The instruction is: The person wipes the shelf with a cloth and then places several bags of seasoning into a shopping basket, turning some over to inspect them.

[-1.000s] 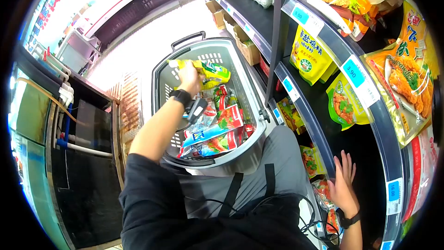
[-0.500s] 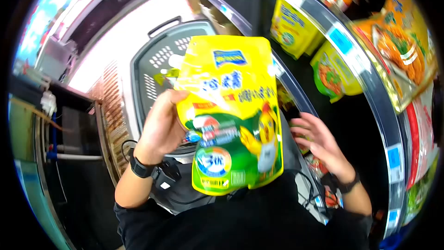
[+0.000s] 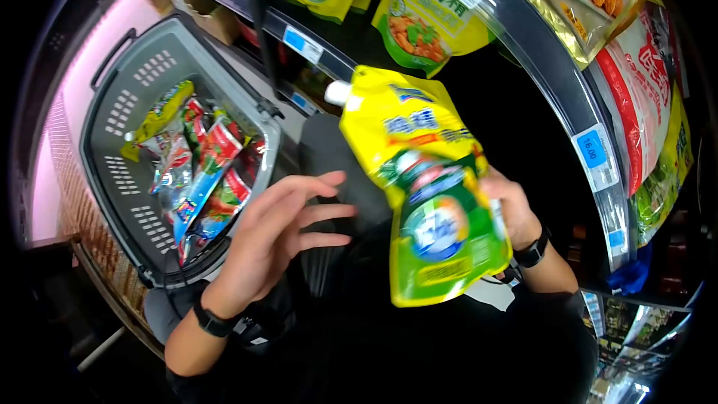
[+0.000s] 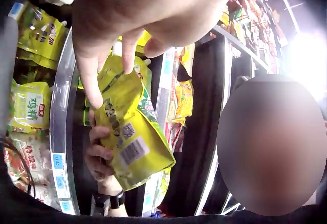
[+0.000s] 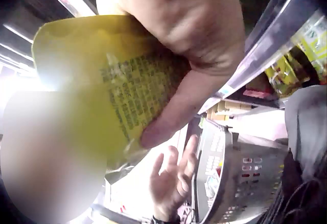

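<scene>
A yellow-and-green pouch (image 3: 437, 206) with a white spout hangs tilted over my lap in the head view. My right hand (image 3: 512, 209) grips it by its right edge. In the right wrist view, the thumb of that hand lies across printed text on the pouch's yellow back (image 5: 122, 96). Spread and holding nothing, my left hand (image 3: 273, 228) stands to the left of the pouch. A barcode on the pouch (image 4: 134, 152) shows in the left wrist view, with the right hand's fingers (image 4: 98, 150) curled at its edge.
At left stands a grey basket (image 3: 112, 153) holding several colourful packets and a yellow spouted pouch (image 3: 166, 110). Dark shelving with a curved price rail (image 3: 550, 93) runs along the right. Yellow bags (image 3: 419, 19) stand on the shelf at the top.
The pouch has come out of the basket and passed from my left hand to my right. My left hand has let go. The view has turned toward the shelves.
</scene>
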A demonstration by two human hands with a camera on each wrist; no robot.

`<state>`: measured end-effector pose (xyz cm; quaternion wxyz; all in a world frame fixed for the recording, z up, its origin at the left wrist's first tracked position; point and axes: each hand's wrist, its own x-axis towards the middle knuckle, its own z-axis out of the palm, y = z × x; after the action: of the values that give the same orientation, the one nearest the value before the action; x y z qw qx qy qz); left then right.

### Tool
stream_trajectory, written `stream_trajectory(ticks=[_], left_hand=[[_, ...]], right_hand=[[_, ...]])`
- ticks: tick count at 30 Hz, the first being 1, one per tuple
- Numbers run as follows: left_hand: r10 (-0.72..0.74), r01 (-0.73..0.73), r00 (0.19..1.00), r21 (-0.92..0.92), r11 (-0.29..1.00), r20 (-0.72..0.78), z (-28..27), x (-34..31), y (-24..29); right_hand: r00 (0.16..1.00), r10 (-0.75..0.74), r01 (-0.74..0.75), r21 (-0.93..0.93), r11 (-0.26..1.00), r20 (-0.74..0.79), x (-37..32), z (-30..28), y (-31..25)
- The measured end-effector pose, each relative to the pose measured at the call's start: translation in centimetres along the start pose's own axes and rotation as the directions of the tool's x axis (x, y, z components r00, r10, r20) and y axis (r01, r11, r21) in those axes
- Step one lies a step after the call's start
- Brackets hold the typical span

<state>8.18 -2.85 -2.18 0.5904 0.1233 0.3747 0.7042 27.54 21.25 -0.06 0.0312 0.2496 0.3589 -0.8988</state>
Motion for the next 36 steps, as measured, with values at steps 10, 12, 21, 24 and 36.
stream_trajectory(ticks=[10, 12, 21, 24, 36], left_hand=[[-0.016, 0.031, 0.984, 0.081, 0.996, -0.179, -0.6, -0.9, -1.4], [-0.022, 0.040, 0.982, 0.099, 0.994, -0.185, -0.8, -0.7, -1.7], [0.000, 0.049, 0.975, 0.215, 0.975, -0.223, -1.7, -0.4, -2.6], [-0.014, 0.044, 0.982, 0.158, 0.986, -0.187, -2.1, -0.3, -2.9], [0.012, 0.022, 0.981, 0.169, 0.985, -0.193, -2.2, 0.3, -3.3]], right_hand=[[0.738, -0.250, 0.344, 0.031, 0.938, -0.627, -7.7, -6.0, -3.7], [0.712, -0.401, 0.342, -0.215, 0.915, -0.577, -6.9, -7.4, -4.7], [0.633, -0.593, 0.345, -0.505, 0.792, -0.498, 0.1, -16.6, -11.3], [0.640, -0.621, 0.361, -0.537, 0.762, -0.452, 2.0, -17.2, -12.7], [0.462, -0.853, 0.512, -0.713, 0.479, -0.241, 6.2, -18.6, -15.9]])
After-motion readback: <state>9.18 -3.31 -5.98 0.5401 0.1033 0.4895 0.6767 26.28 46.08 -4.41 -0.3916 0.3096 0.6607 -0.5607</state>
